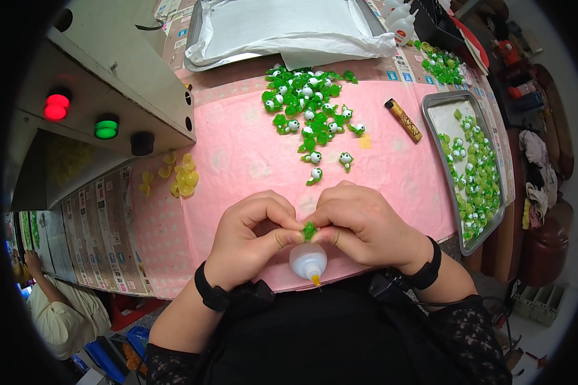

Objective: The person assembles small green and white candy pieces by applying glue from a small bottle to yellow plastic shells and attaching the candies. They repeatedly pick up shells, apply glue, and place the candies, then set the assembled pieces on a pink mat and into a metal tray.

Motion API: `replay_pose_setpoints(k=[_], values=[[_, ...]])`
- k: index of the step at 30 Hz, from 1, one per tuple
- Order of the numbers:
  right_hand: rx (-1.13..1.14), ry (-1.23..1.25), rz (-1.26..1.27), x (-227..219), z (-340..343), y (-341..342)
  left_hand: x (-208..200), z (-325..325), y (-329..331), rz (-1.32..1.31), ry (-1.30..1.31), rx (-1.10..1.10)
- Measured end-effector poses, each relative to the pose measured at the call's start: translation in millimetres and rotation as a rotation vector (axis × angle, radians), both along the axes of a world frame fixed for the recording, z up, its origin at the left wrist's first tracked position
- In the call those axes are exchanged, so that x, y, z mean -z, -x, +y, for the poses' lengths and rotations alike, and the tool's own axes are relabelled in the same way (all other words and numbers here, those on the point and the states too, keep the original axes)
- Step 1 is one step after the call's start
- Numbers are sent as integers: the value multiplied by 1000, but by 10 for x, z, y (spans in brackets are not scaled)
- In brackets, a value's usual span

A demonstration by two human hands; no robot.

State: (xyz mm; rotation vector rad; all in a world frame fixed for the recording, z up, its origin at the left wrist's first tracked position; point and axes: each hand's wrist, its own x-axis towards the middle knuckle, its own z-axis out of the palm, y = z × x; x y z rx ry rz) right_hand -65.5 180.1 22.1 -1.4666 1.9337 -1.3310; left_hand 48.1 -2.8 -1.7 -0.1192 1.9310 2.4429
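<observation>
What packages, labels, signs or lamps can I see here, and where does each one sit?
Small glue bottle: under both hands, white, yellow tip toward the person.
Squeeze bottles: top edge, white, one with an orange label.
Printed sheets: left of the pink cover, pale, blue and red blocks.
Lamps: red and green, round, on the grey box.

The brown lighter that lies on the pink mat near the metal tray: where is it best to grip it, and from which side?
Grip the brown lighter across its narrow middle, coming from above. It lies flat and slanted on the pink mat, apart from the metal tray, so both long sides look free for the fingers.
</observation>
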Motion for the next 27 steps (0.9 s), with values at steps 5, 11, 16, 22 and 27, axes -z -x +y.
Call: replay_pose_setpoints(k=[5, 11, 16, 22, 27], values=[[72, 50, -44, 55, -31, -47, 40, 17, 0, 13, -75, -59], [128, 55, 54, 54, -45, -99, 9, 11, 8, -5, -97, -52], [131, 81, 103, 44, -57, -81, 38, -11, 14, -18, -167, 5], [94, 61, 39, 15, -72, -54, 23, 0, 13, -31, -194, 13], [97, 77, 24, 24, -79, -59, 41, 7, 8, -35, -199, 22]])
